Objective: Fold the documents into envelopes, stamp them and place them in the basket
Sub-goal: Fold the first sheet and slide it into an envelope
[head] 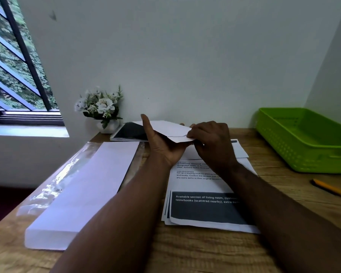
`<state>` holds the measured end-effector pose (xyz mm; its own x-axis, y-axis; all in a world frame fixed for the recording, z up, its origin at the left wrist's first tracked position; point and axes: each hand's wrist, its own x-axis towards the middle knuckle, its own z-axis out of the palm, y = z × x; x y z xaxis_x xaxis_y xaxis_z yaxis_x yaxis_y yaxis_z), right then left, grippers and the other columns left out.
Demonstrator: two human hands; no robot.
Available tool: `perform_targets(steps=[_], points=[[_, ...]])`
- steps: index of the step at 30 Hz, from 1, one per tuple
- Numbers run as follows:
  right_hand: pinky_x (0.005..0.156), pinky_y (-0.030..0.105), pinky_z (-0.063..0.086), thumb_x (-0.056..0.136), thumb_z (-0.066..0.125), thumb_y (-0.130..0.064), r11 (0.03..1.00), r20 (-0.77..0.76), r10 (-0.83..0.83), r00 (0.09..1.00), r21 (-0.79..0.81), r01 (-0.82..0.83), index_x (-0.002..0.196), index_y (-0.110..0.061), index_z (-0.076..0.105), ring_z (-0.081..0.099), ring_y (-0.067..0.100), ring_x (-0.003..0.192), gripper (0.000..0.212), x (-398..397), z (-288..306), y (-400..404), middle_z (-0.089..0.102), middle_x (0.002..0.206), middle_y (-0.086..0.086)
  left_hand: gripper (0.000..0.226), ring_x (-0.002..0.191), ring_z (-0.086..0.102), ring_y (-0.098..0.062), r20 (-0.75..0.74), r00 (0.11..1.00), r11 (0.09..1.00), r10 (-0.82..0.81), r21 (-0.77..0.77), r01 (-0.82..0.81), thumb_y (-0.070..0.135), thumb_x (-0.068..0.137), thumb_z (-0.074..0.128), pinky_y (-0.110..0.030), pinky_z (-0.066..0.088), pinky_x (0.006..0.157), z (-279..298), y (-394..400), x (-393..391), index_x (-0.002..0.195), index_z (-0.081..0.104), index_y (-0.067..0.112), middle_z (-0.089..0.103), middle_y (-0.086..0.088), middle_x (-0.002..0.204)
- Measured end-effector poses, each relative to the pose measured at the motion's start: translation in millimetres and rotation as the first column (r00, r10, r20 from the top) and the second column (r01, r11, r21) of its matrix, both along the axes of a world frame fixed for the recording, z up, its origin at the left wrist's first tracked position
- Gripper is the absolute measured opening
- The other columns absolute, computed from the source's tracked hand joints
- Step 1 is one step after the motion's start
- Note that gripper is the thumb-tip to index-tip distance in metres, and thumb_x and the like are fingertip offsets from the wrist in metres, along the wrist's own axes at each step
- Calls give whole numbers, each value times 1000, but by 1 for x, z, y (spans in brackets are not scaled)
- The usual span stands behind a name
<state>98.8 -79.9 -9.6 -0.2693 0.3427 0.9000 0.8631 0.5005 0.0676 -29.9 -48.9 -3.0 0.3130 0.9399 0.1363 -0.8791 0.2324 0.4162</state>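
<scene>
1. The envelope is held up above the tabletop, likely so its flap can be worked.
2. The left hand cradles it from below, thumb raised; the right hand pinches its near edge.
3. The printed documents lie directly beneath, ready for folding.
4. The green basket waits on the right, within reach.
</scene>
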Motion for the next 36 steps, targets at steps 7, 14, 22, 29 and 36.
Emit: perform_targets(steps=[7,14,22,29,36], points=[[70,36,37,69,65,-6,998,9,-54,998,-37,55,83,-20,68,63,22,76,20,-3,-4,-1,71,78,-4,102,119,45,-57,50,999,1000,12,-18,-12,81,64,55,-63,42,94,-8,14,3,144,28,23,28,-23,146],[95,40,26,77,50,-30,982,127,-15,992,-185,38,108,-23,66,60,17,114,36,-5,-6,-4,66,122,-4,99,111,52,-42,-41,999,997,-27,66,30,83,70,45,-49,46,95,-9,8,1,129,46,5,55,-23,111],[110,66,10,85,41,-35,938,336,-87,938,-291,191,145,-29,33,57,15,119,61,-5,-3,-4,46,145,-5,88,127,46,-46,-111,993,995,-42,90,52,80,66,51,-60,32,105,-12,11,0,124,55,14,48,-18,121],[109,66,-11,87,38,-64,851,237,67,969,-521,68,147,-43,18,19,6,143,67,-5,-4,-10,26,155,-15,94,112,56,-42,-208,975,995,-75,42,85,68,54,72,-55,38,103,-9,10,-5,122,55,4,54,-19,117],[112,48,-19,66,4,-91,687,-247,65,967,-692,-223,145,-42,27,22,2,140,96,-21,-4,-11,39,148,-13,48,89,57,-26,-300,954,999,8,35,2,48,58,76,-40,36,99,-7,9,4,87,75,11,59,-15,105]])
